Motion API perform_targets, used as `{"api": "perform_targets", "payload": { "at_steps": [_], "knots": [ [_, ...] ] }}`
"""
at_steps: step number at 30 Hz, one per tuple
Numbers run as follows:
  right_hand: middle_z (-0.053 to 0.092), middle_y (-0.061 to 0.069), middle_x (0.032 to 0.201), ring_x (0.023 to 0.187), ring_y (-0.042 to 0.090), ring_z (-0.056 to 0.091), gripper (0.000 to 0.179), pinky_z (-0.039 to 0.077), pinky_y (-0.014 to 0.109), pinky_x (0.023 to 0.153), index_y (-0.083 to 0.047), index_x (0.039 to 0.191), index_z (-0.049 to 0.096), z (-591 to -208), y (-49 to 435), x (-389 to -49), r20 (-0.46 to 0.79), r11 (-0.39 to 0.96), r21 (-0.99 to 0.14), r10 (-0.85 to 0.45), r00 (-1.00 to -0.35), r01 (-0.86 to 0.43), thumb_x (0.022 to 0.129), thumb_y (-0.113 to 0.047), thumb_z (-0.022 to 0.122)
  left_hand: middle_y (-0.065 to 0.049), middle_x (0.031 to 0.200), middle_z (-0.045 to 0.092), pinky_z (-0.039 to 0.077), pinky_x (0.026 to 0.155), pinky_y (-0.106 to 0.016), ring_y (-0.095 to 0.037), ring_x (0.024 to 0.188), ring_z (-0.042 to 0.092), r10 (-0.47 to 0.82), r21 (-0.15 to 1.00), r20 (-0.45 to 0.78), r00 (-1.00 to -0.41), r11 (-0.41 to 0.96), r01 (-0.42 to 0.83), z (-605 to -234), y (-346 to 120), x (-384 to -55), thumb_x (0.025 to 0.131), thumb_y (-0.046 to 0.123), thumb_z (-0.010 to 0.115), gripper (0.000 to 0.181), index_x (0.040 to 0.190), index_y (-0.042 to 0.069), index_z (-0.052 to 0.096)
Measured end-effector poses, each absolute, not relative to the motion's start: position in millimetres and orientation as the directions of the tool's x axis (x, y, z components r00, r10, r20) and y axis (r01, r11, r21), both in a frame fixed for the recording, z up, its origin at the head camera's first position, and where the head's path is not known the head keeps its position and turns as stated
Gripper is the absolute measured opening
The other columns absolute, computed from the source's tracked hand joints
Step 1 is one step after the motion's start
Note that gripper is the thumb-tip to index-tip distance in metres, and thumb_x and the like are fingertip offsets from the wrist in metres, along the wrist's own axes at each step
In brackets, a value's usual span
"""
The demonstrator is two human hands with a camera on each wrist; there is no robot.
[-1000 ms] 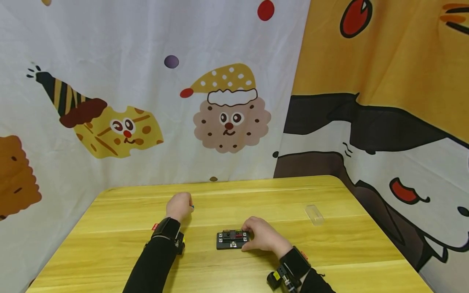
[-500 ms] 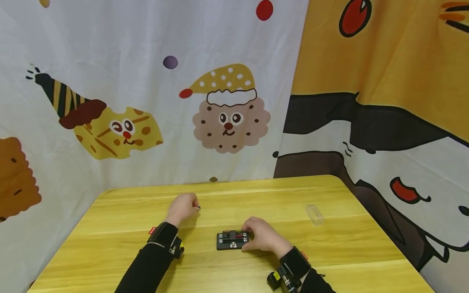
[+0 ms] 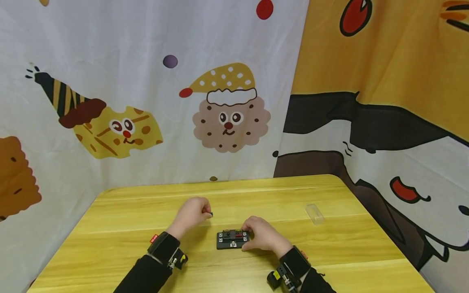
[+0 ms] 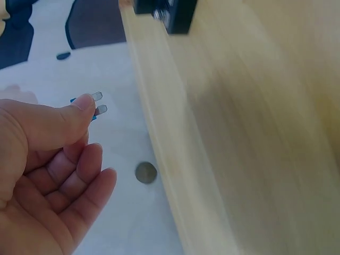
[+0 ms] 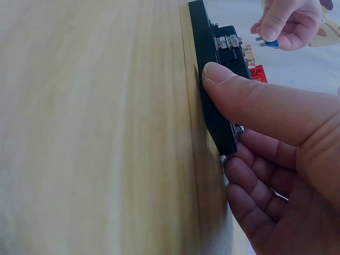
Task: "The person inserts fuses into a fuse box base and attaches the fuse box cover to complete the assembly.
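Note:
Between thumb and index finger my left hand [image 3: 192, 213] pinches a small blue blade fuse [image 5: 272, 43]. Its two metal prongs [image 4: 102, 109] stick out past the thumb in the left wrist view; the other fingers are loosely curled below. My right hand [image 3: 261, 235] grips the right end of a black fuse block [image 3: 228, 245] lying on the table, thumb along the near side. Metal terminals show on the block. A red fuse [image 5: 258, 73] and a tan one [image 5: 248, 54] stand up from it. The left hand is up and to the left of the block, apart from it.
A clear plastic case [image 3: 314, 214] lies on the wooden table [image 3: 110, 236] at the back right. Printed cloth [image 3: 146, 40] hangs behind the table's far edge. A black wrist mount with a camera sits on each forearm.
My left hand has moved to the right with the blue fuse, closer to the fuse block. The right hand and the block have stayed in place.

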State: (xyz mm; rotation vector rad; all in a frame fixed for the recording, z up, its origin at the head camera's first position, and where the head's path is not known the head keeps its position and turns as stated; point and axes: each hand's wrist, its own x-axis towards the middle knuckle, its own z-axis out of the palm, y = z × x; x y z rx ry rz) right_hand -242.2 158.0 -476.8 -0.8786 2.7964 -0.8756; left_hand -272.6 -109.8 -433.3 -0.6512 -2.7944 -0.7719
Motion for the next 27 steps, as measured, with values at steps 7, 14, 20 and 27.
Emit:
{"api": "perform_targets", "payload": {
  "at_steps": [7,14,20,27],
  "knots": [
    [0.057,-0.004,0.099,0.089,0.013,0.053,0.046,0.047,0.037,0.085,-0.011,0.103,0.066,-479.6,157.9,-244.1,0.086,0.679,-0.542,-0.542,-0.836,-0.496,0.069,-0.028,0.092,0.008,0.071,0.057,0.044,0.060,-0.029,-0.008,0.061,0.049,0.437,0.448,0.296,-0.849,0.721,0.528,-428.1,-100.3,-256.3,0.079,0.004,0.081,0.020,0.074,0.014,0.064],
    [0.056,-0.005,0.098,0.088,0.013,0.053,0.046,0.047,0.036,0.084,-0.011,0.102,0.066,-479.7,157.3,-243.8,0.089,0.687,-0.534,-0.534,-0.841,-0.493,0.068,-0.028,0.092,0.010,0.068,0.058,0.045,0.060,-0.026,-0.004,0.060,0.050,0.462,0.449,0.277,-0.843,0.713,0.538,-432.4,-90.8,-248.1,0.078,0.007,0.083,0.022,0.071,0.017,0.064],
    [0.057,-0.004,0.097,0.086,0.013,0.053,0.045,0.047,0.036,0.082,-0.010,0.100,0.066,-478.0,156.8,-242.5,0.112,0.674,-0.533,-0.543,-0.832,-0.511,0.067,-0.026,0.093,0.010,0.066,0.057,0.045,0.059,-0.026,-0.005,0.060,0.050,0.477,0.485,0.246,-0.844,0.693,0.534,-434.7,-83.5,-244.2,0.077,0.008,0.084,0.022,0.070,0.016,0.064],
    [0.056,-0.003,0.098,0.087,0.014,0.053,0.045,0.047,0.035,0.082,-0.010,0.101,0.065,-477.3,156.6,-242.6,0.119,0.669,-0.524,-0.555,-0.824,-0.526,0.068,-0.026,0.092,0.011,0.066,0.056,0.043,0.058,-0.026,-0.005,0.060,0.048,0.491,0.499,0.227,-0.841,0.683,0.533,-436.3,-76.2,-240.3,0.077,0.007,0.083,0.023,0.070,0.016,0.064]
  ]
}}
